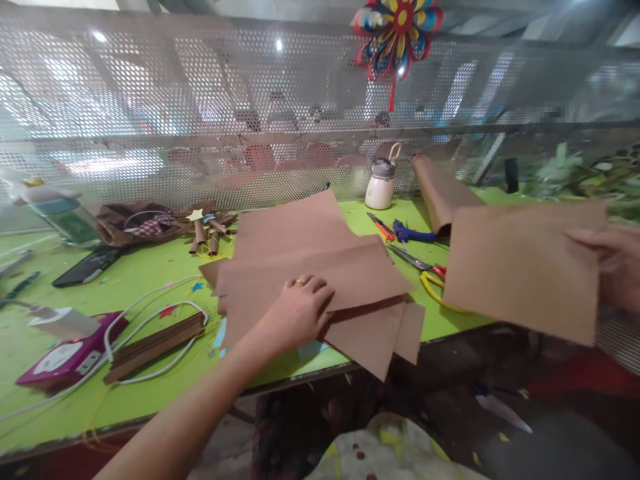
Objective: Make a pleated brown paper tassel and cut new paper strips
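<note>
Brown paper sheets [295, 227] lie in an overlapping pile at the middle of the green table. On the pile's front part rests my left hand [306, 307], wearing a ring. Its fingers are curled over the edge of an upper sheet and its thumb is hidden. At the right, my right hand [617, 263] pinches a separate brown paper sheet [523, 267] by its right side. That sheet hangs in the air past the table's front edge, and some of the fingers are behind it.
Scissors with yellow handles [433, 283], blue-handled pliers [413, 233] and a white bottle [380, 187] stand or lie right of the pile. A brown paper roll [440, 190] leans behind. At left are a phone [87, 265], a purple power strip [70, 353], white cables and folded brown strips [155, 347].
</note>
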Available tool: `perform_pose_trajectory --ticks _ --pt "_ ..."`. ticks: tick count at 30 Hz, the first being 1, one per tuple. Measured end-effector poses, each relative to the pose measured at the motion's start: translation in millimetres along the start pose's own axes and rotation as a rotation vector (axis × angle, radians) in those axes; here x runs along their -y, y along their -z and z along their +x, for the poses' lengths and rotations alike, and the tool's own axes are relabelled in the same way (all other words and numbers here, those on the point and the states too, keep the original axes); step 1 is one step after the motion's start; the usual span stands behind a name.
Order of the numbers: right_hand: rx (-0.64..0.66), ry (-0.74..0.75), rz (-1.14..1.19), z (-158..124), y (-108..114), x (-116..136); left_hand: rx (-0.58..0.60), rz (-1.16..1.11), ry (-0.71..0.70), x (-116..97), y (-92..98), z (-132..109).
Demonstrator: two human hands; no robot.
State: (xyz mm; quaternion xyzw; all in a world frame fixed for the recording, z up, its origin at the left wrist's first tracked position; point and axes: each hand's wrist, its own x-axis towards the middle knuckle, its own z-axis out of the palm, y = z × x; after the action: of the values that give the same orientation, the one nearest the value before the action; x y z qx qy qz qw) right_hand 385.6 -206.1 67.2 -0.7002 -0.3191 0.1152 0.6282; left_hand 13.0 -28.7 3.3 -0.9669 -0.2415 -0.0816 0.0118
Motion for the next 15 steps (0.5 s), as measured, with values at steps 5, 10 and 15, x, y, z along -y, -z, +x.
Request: perform_pose_trajectory --ticks 5,10,15 --pt "0.137 0.067 0.432 16 -42 27 0.0 -0.033 0.005 0 -0.8 -5" --pt "0.367 0.174 0.683 20 -108 30 0.014 -0.101 0.059 15 -0.8 4" --pt "0.657 0.12 0.71 11 -159 23 0.022 -0.129 0.098 23 -7.3 6"
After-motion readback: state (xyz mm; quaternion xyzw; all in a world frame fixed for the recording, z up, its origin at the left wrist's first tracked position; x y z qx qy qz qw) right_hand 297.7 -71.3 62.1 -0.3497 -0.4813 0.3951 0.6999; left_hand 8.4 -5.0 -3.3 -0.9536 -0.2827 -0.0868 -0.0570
